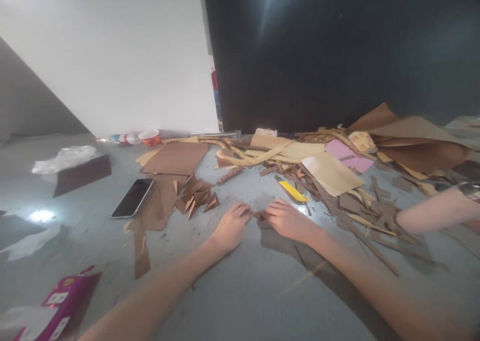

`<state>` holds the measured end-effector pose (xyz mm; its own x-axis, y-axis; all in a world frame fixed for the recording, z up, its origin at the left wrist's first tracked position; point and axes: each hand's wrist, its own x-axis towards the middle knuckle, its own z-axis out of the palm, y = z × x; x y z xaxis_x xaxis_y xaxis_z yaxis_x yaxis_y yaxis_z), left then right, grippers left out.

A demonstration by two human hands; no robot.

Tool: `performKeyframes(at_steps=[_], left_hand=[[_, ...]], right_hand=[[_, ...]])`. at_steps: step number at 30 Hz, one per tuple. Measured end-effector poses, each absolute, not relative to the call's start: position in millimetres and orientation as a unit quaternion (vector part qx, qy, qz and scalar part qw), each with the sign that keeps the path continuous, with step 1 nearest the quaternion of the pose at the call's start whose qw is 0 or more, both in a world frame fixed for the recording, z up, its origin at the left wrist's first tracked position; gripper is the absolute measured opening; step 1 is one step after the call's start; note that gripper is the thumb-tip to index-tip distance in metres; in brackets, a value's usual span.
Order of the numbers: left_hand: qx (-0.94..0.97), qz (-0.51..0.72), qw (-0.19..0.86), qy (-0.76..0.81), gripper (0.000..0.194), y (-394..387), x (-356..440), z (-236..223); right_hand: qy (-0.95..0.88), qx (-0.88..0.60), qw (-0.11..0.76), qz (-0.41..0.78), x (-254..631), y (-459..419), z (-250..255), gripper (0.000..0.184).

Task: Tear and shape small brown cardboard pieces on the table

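Observation:
Both my hands rest on the grey floor, fingertips almost meeting. My left hand [233,225] and my right hand [287,219] pinch a small brown paper scrap [258,215] between them; the fingers are curled and pressed together. A pile of folded brown paper triangles [197,199] lies just left of my left hand. A yellow utility knife [293,191] lies just beyond my right hand.
A black phone [133,197] lies to the left beside brown paper sheets [175,158]. Cardboard strips and offcuts [360,206], a pink sheet [344,153] and tan card cover the right. Another person's forearm [437,212] reaches in at right. A pink package [60,306] lies at bottom left. Bowls [150,137] stand by the wall.

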<state>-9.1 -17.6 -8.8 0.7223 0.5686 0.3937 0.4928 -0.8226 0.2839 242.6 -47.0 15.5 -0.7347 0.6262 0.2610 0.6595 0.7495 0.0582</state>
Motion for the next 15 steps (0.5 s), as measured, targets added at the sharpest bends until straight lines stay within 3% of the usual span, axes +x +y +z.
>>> performKeyframes(at_steps=[5, 10, 12, 15], left_hand=[[0.933, 0.236, 0.073, 0.260, 0.036, -12, -9, -10], [0.907, 0.290, 0.147, 0.268, 0.038, -12, -8, -11], [0.877, 0.326, 0.198, 0.293, 0.036, -12, -6, -10], [0.793, 0.374, 0.308, 0.370, 0.022, -11, -1, -7]], right_hand=[[-0.930, -0.328, 0.108, -0.125, 238, -47, 11, 0.027], [-0.926, -0.322, 0.126, -0.148, 237, -45, 0, 0.033], [-0.913, -0.350, 0.169, -0.122, 235, -44, -4, 0.036], [-0.852, -0.430, 0.299, 0.006, 229, -43, -4, 0.037]])
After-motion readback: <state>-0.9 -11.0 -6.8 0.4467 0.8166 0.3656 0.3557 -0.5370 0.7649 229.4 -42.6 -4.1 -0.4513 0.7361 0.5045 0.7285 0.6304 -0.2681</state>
